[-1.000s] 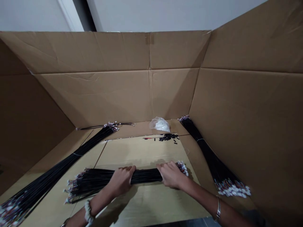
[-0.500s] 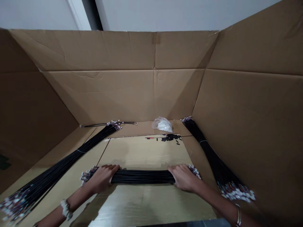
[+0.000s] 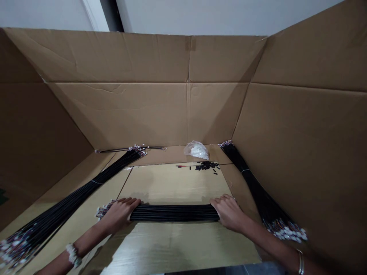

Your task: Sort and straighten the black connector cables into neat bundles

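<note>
A bundle of black cables (image 3: pixel 174 212) lies crosswise over the pale board in front of me. My left hand (image 3: pixel 122 214) is closed around it near its left end, where white connectors and coloured wires stick out past the fingers. Near the other end my right hand (image 3: pixel 228 212) wraps over the same bundle and hides most of the connectors there. Between the hands the cables run straight and side by side. The undersides of both hands and the thumbs are mostly hidden.
Tied cable bundles lie at the left (image 3: pixel 77 200) and right (image 3: pixel 255 189). Loose cables (image 3: pixel 114 150), a clear bag of white pieces (image 3: pixel 197 150) and scattered small black parts (image 3: pixel 205 165) lie at the back. Tall cardboard walls (image 3: pixel 120 110) enclose the left, back and right.
My hands have moved apart along the cable bundle, the left one leftward and the right one rightward. More black cable shows between them, and fewer connectors show beyond my right hand.
</note>
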A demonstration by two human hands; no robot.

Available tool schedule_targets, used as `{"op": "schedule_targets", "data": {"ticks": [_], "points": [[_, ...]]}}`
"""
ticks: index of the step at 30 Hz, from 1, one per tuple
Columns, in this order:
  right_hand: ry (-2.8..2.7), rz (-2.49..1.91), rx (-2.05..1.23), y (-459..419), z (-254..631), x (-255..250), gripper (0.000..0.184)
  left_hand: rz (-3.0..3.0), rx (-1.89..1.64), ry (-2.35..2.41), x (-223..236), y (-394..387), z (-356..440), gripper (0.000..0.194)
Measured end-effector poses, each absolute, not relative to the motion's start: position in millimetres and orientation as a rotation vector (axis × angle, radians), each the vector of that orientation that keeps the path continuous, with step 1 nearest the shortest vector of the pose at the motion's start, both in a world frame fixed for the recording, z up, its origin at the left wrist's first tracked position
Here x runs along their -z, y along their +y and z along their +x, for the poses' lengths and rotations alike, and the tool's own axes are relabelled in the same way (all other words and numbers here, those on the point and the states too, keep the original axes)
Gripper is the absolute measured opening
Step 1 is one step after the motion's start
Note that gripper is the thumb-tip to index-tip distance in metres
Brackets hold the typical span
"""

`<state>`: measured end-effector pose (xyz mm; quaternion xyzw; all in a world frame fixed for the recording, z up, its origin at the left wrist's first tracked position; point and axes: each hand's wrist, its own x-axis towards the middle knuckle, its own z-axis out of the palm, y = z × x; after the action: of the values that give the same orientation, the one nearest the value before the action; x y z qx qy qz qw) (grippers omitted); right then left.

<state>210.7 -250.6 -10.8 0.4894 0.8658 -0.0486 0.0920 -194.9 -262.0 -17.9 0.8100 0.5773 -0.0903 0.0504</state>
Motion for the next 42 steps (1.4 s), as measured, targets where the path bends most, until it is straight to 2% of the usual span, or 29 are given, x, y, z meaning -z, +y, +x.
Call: {"op": "schedule_targets", "data": {"ticks": [6,14,19,24,32,40,42], "points": [[2.546,1.441,0.159,-251.0,214.3,8.1,0.04,2.501,0.29,1.758,15.0,-262.1,-196.6,0.04],[2.465,1.439,0.145,-254.7,207.4,8.0,0.051,2.504,0.261,1.788,8.5,-262.8,-197.4,0.03],[2.527,1.445,0.065,-248.4,208.5,13.4,0.048,2.519,0.224,1.843,5.8,-262.1,-201.8,0.037],[2.538,1.444,0.033,-245.7,208.1,19.6,0.048,2.517,0.237,1.839,9.4,-261.2,-203.3,0.033],[2.544,1.381,-0.033,-239.8,191.4,12.3,0.037,2.456,0.215,1.872,9.8,-256.8,-213.1,0.035],[2.571,1.285,-0.016,-226.5,156.1,-6.0,0.043,2.348,0.247,1.953,2.6,-249.7,-241.0,0.043],[2.583,1.253,-0.01,-221.4,151.7,-6.9,0.045,2.286,0.319,1.904,-5.7,-247.5,-240.6,0.051]]}}
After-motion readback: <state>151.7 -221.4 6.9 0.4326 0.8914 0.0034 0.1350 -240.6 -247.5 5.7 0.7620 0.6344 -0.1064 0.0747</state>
